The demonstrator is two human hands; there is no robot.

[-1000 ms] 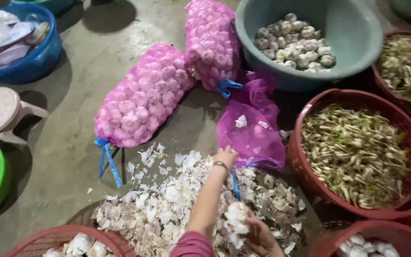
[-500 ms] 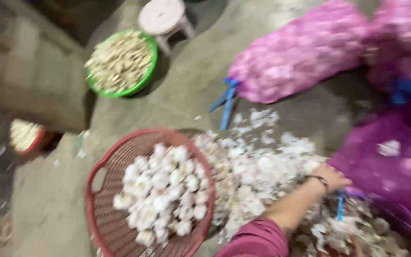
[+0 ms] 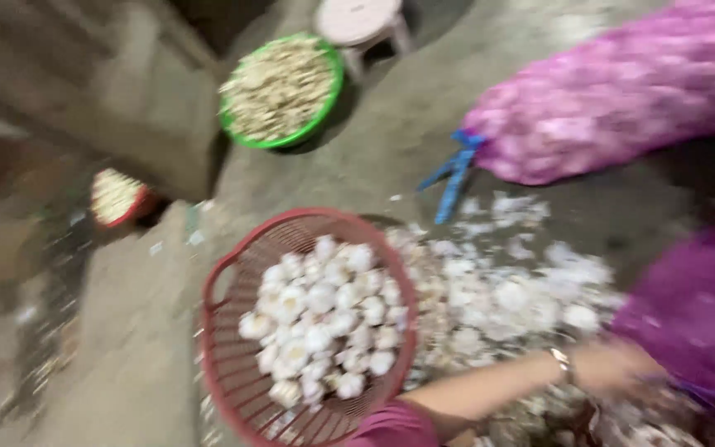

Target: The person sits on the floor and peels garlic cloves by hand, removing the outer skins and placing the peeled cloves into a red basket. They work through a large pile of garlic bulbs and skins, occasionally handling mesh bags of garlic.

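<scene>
The view is motion-blurred. My left hand [image 3: 622,368], with a bracelet on the wrist and a dark pink sleeve, reaches right across a heap of white garlic skins [image 3: 506,290] on the concrete floor. It meets the edge of a slack purple mesh bag [image 3: 697,314]; blur hides its fingers. A red plastic basket [image 3: 217,281] holding peeled white garlic bulbs [image 3: 324,323] sits just left of my forearm. My right hand is out of view.
A full pink mesh sack of garlic [image 3: 622,91] with a blue tie [image 3: 455,178] lies at the upper right. A green basin [image 3: 233,132] of trimmings and a pale stool [image 3: 357,16] stand at the top. A small red bowl [image 3: 117,199] sits by a concrete ledge on the left.
The view has swung left, bringing in the red basket of bulbs, the green basin and the ledge. My left hand stays at the purple bag's edge. My right hand has dropped out of view.
</scene>
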